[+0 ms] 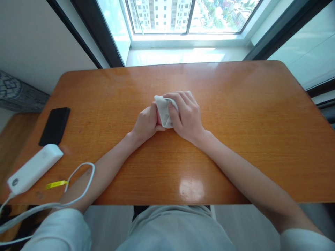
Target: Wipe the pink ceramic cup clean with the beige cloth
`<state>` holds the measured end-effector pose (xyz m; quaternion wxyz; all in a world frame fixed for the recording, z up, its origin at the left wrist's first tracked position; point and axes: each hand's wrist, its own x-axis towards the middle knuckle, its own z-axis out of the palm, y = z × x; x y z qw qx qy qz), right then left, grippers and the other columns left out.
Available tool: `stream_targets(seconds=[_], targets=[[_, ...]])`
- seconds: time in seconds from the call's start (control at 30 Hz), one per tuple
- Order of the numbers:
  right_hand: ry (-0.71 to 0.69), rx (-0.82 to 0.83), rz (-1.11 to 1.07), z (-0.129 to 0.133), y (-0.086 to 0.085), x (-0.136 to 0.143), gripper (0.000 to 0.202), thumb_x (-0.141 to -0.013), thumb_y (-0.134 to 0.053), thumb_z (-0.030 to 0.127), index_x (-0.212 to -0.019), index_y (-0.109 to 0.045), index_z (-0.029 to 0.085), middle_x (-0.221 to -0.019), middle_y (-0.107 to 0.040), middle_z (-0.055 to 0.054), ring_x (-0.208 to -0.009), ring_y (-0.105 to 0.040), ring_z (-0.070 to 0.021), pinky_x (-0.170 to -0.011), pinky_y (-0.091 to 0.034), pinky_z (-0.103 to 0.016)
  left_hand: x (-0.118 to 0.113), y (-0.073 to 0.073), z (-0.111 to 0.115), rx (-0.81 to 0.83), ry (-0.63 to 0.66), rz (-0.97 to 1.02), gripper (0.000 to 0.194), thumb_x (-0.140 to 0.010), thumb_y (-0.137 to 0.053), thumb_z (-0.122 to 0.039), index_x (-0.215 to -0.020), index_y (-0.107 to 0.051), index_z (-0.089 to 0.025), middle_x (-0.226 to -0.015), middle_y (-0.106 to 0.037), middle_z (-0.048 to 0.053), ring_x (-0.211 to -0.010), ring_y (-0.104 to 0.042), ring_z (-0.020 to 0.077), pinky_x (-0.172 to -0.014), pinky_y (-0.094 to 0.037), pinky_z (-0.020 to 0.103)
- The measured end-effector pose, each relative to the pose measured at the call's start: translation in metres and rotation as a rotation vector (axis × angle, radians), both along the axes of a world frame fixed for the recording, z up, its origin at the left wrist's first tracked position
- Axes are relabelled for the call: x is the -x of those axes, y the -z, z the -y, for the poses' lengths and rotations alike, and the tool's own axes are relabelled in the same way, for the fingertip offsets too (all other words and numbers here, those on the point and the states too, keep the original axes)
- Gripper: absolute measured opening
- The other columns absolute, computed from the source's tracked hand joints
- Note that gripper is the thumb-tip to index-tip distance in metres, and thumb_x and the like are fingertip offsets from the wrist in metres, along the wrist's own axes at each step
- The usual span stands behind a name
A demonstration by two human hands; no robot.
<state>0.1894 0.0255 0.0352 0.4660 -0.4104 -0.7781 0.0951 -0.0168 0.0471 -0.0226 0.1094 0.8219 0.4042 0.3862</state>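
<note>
A small folded white cloth [164,112] is held between both hands above the middle of the wooden table [235,157]. My right hand [186,113] is closed on it from the right, its thumb pressed on the near face and its fingers curled over the top. From the left, my left hand [148,120] is closed against the cloth's left edge, with its fingertips partly hidden behind the cloth. Whether anything lies inside the folds cannot be seen.
On the table's left side lie a black phone [54,126] and a white power strip [35,169]. A white cable [91,174] with a yellow tag [56,184] loops over my left forearm. Beyond the far table edge is a window [188,17].
</note>
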Motion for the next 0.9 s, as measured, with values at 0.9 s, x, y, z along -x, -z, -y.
stream_targets(seconds=[0.9], targets=[[-0.043,0.422,-0.679,-0.036,0.036,-0.009,0.061,-0.108,-0.05,0.084,-0.092,-0.066,0.028,-0.083,-0.066,0.0,-0.078,-0.063,-0.0206,-0.077,-0.057,-0.037,-0.002,0.002,0.0,0.05,0.068,0.017,0.071,-0.105,-0.07,-0.074,-0.145,-0.046,-0.021,-0.144,-0.071,0.021,-0.122,-0.077,0.033,-0.101,-0.064,0.045]])
